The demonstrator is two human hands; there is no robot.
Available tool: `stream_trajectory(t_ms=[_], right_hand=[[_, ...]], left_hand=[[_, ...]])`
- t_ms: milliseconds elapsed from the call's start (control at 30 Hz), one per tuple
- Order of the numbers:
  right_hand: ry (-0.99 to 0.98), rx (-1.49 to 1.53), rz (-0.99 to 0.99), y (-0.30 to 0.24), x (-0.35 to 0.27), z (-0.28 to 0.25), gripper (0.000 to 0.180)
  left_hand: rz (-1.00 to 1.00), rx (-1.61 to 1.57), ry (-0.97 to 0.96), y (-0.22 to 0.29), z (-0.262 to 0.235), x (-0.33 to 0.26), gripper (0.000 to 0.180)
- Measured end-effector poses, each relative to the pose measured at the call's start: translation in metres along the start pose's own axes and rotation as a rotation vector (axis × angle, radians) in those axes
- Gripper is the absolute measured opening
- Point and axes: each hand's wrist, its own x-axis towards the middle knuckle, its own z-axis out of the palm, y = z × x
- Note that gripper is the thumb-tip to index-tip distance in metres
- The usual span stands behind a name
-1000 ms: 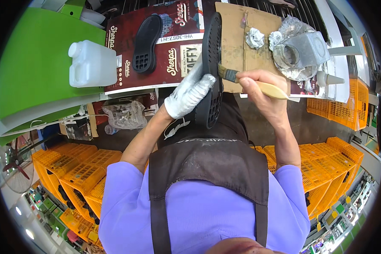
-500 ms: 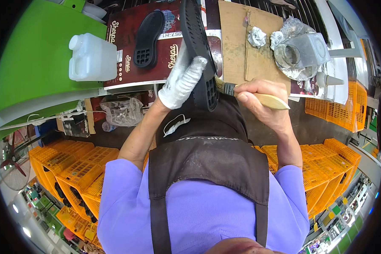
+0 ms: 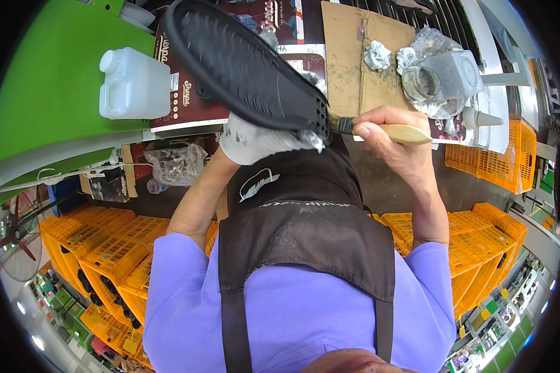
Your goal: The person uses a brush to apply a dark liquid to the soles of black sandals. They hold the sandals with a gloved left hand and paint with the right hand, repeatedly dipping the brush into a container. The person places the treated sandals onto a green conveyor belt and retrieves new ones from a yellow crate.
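Note:
A black shoe sole (image 3: 255,74) is held up above the bench edge by my left hand (image 3: 258,143), which wears a white glove stained at the fingertip. The sole slants, one end to the far left and its gridded heel end toward my right hand. My right hand (image 3: 395,140) is bare and closed round the pale wooden handle of a paintbrush (image 3: 345,125). Its bristles touch the rim of the sole's heel end. Behind the raised sole, a second black shoe sole (image 3: 201,91) on the bench is almost wholly hidden.
A white plastic jug (image 3: 135,84) stands left on a green surface (image 3: 50,81). Cardboard (image 3: 342,56), crumpled foil (image 3: 378,56), a clear container (image 3: 448,73) and a nozzle-tipped bottle (image 3: 482,118) lie right. Orange crates (image 3: 112,248) stand on both sides of me.
My left hand has turned the sole, swinging its far end left and showing its broad face. The brush has shifted slightly right, still against the heel rim.

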Motion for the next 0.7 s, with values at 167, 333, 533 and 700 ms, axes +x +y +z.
stream_trajectory(t_ms=[167,333,533,700], right_hand=[[-0.007,0.119,0.140,-0.004,0.011,0.000,0.023],[0.021,0.179,0.241,-0.004,0.022,0.004,0.031],[0.007,0.216,0.295,-0.010,0.038,0.009,0.039],[0.005,0.193,0.301,-0.005,0.046,0.012,0.048]], left_hand=[[-0.450,-0.599,0.011,0.008,-0.003,-0.005,0.037],[-0.304,-0.465,-0.002,0.004,0.003,-0.007,0.030],[0.026,-0.141,0.057,-0.001,0.009,-0.001,0.024],[0.215,0.021,0.131,-0.007,0.007,0.000,0.035]])
